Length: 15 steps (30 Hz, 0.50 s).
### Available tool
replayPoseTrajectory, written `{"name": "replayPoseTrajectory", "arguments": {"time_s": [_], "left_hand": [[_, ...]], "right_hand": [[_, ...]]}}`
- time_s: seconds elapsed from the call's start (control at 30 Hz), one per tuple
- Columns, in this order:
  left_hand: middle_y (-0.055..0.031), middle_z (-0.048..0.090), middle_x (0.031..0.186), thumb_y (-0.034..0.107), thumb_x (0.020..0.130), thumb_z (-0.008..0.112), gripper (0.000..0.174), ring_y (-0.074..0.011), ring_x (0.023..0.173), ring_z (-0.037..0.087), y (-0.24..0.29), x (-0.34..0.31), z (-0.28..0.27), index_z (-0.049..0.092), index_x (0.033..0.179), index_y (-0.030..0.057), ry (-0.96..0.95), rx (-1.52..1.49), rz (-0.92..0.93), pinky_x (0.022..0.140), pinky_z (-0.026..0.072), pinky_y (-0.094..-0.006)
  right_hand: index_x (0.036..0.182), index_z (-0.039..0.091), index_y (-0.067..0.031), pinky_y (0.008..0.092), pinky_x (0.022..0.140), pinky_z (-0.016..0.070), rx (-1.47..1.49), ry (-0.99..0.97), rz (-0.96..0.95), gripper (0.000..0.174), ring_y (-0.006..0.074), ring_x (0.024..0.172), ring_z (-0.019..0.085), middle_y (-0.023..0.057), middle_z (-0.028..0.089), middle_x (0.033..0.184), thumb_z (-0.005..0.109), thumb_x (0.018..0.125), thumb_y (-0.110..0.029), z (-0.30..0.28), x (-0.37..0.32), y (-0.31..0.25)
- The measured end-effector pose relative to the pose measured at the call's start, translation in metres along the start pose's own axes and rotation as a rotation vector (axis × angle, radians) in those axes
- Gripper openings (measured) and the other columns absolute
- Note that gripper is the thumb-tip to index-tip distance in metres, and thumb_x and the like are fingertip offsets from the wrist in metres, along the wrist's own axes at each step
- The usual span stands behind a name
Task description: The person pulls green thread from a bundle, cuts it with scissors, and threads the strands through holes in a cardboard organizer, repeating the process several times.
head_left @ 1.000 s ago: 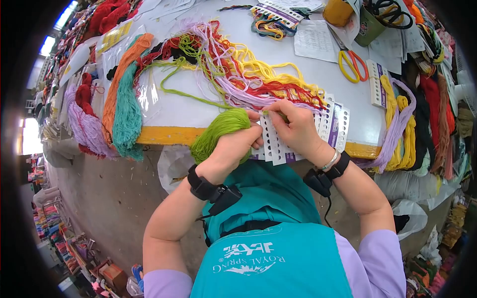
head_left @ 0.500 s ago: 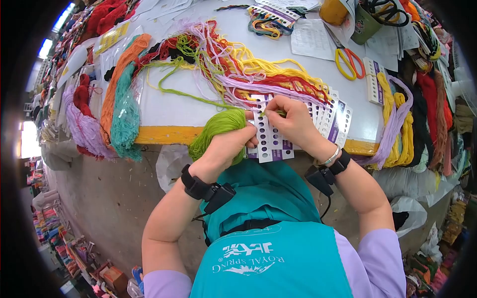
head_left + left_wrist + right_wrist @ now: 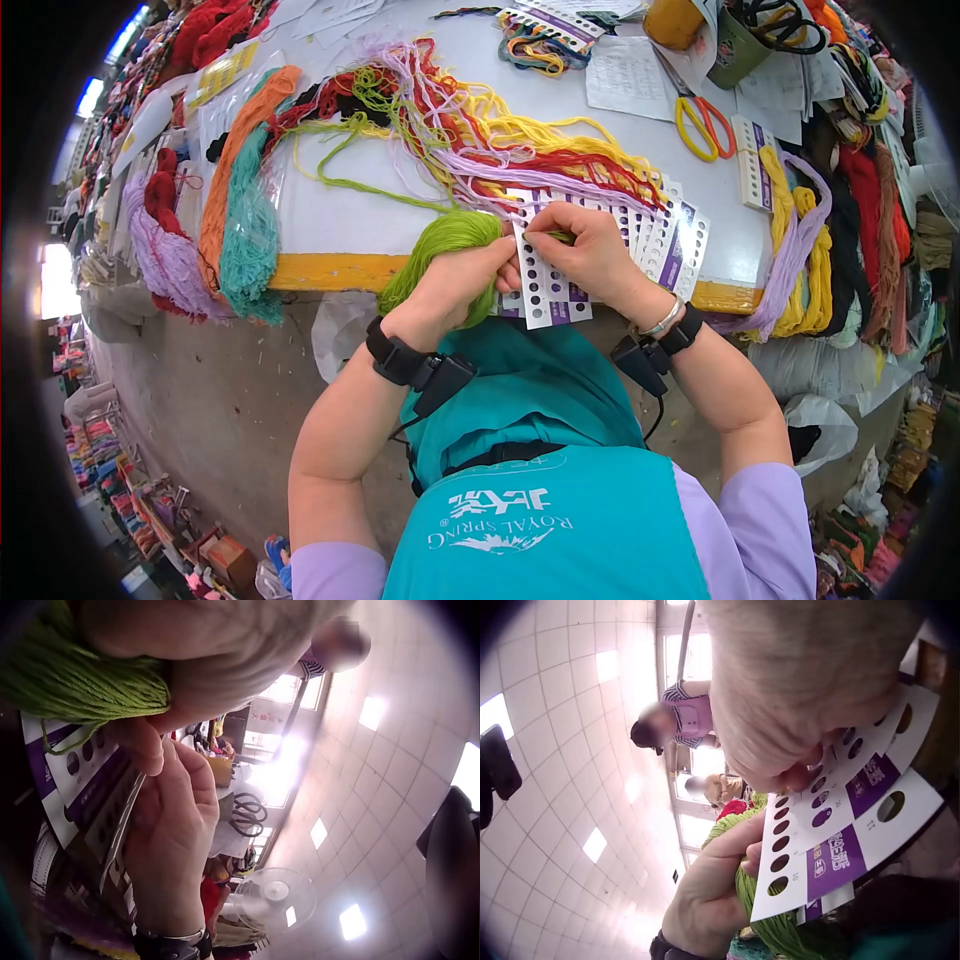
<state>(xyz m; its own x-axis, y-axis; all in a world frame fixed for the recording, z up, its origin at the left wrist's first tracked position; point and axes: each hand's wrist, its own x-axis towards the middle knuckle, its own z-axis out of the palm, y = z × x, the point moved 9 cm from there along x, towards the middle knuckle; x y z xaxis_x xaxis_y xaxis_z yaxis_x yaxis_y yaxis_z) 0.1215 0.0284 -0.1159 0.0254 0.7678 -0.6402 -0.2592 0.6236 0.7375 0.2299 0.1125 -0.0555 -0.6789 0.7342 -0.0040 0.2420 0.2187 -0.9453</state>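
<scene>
My left hand [image 3: 462, 282] grips a thick skein of lime green thread [image 3: 432, 250], its loops bulging past the back of the hand. Beside it stands a white thread card [image 3: 540, 295] with purple print and a row of round holes; the left fingertips are right at its edge. My right hand [image 3: 585, 250] has thumb and forefinger pinched at the card's upper holes, and a bit of green thread shows by its curled fingers. In the right wrist view the holed card [image 3: 780, 862] fans over others, with the left hand [image 3: 712, 881] behind it. The pinched tip is mostly hidden.
More holed cards [image 3: 683, 245] lie fanned to the right under lilac, red and yellow threads [image 3: 560, 150]. Scissors [image 3: 707, 130], papers [image 3: 628, 78] and a green pot [image 3: 745, 52] stand farther back. Orange [image 3: 240, 170] and teal skeins [image 3: 252, 235] hang over the left edge.
The front card has shifted slightly left and shows more fully. My right fingertips, with green thread between them half a second ago, have come down a little onto its holes. The left hand keeps the skein.
</scene>
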Motion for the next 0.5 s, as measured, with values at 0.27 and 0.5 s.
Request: {"name": "replayPoseTrajectory", "arguments": {"time_s": [0.27,0.5], "left_hand": [[0.0001,0.059,0.073,0.017,0.096,0.056,0.014,-0.0061,0.057,0.053,0.023,-0.020,-0.028,0.058,0.104,0.0053,0.173,0.081,0.208,0.051,0.0424,-0.0202],[0.0000,0.059,0.072,0.019,0.096,0.058,0.015,-0.0062,0.057,0.053,0.017,-0.022,-0.025,0.060,0.100,0.0052,0.163,0.001,0.135,0.051,0.0418,-0.0209]], "right_hand": [[0.088,0.064,-0.0046,0.0342,0.059,0.0469,-0.188,-0.087,0.075,0.016,0.0208,0.062,0.060,0.0078,0.061,0.067,0.066,0.082,-0.019,0.007,0.006,0.002],[0.088,0.064,-0.0070,0.0389,0.061,0.0478,-0.303,-0.101,0.055,0.016,0.0267,0.067,0.063,0.0080,0.063,0.070,0.063,0.083,-0.022,0.011,0.009,0.000]]}}
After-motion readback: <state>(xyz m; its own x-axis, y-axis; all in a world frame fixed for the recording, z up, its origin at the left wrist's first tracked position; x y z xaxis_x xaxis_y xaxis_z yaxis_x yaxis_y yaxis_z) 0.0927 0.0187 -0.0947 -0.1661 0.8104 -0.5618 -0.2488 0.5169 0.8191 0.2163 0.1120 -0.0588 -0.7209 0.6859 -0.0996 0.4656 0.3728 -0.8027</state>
